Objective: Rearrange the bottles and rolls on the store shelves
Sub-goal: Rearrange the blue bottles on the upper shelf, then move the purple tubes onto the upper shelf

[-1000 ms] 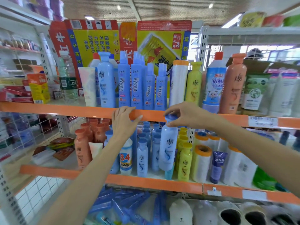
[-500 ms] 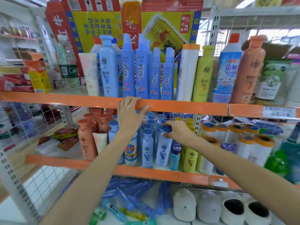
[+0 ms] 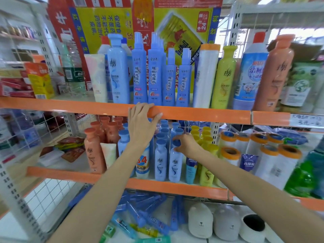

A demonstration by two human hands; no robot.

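Your left hand (image 3: 142,124) lies flat and open on the orange shelf lip (image 3: 201,114). Below it, your right hand (image 3: 186,144) pinches the cap of the pale-blue plastic shampoo bottle (image 3: 175,163): rigid, probably slick and top-heavy; grip its neck.

1. The orange metal shelf edge (image 3: 201,115) runs across the middle.
2. Above it stand light-blue plastic spray bottles (image 3: 154,72) with darker blue lettering, a yellow-green plastic bottle (image 3: 223,79) and a salmon-orange plastic bottle (image 3: 275,74).
3. Below it are pale-blue shampoo bottles (image 3: 160,162) with blue caps, and white film rolls (image 3: 284,163) with orange ends.
4. Behind the spray bottles is a yellow cardboard box (image 3: 175,27) with red-and-blue borders.
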